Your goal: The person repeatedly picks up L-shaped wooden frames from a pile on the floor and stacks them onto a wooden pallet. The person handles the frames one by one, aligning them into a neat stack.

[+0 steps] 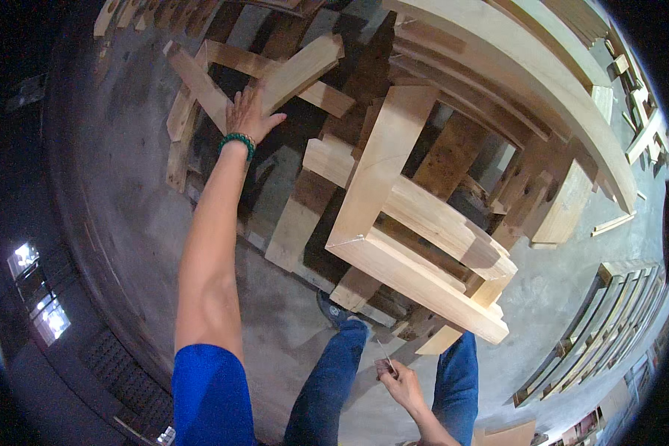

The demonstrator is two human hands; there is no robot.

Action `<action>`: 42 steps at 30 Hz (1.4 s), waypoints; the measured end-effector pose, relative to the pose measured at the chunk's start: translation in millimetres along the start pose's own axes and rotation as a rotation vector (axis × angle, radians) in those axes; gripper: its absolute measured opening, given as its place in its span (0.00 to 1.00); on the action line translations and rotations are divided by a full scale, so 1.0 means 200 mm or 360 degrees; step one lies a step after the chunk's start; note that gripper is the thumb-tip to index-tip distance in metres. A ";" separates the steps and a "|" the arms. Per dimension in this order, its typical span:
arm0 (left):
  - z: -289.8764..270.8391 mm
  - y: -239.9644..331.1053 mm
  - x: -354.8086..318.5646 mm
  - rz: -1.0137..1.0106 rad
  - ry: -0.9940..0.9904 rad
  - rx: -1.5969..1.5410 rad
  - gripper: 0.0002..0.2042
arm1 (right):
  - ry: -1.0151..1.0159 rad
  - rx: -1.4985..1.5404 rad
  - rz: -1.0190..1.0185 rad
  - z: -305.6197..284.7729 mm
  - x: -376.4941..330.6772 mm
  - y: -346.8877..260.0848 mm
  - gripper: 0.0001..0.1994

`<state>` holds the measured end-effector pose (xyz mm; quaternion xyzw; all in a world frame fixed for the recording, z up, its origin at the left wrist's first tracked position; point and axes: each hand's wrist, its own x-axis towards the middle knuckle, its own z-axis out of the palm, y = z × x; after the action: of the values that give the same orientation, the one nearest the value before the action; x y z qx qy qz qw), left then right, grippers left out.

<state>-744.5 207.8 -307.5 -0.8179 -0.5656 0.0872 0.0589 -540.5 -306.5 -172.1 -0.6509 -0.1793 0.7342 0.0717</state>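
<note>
My left hand [251, 115], with a green beaded bracelet at the wrist, reaches far forward. Its fingers lie flat and spread on a wooden frame, where two pale beams [302, 70] meet in a V. Low in front of my legs is my right hand [403, 385], its fingers closed around a thin, light rod [382, 348] that points upward; its exact kind is too small to make out. Between the hands stands a second wooden frame [390, 160], its thick planks joined at a corner. Dark gaps show between its slats.
Long curved timber [528, 70] lies stacked at the far right. A slatted wooden rack [591, 334] rests on the grey concrete floor [554, 271] at right. Thin offcuts [613, 224] lie near it. My legs [327, 386] stand close to the near frame.
</note>
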 end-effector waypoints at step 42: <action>-1.93 1.63 -2.90 -0.0827 -0.1809 -0.2158 0.15 | 0.1191 0.1670 0.0320 -1.79 -1.58 1.40 0.05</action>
<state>-565.1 -449.8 51.0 -0.3590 -0.6054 0.1098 -0.7018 -107.8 -612.0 -10.3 -0.7547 0.3017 0.4512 0.3684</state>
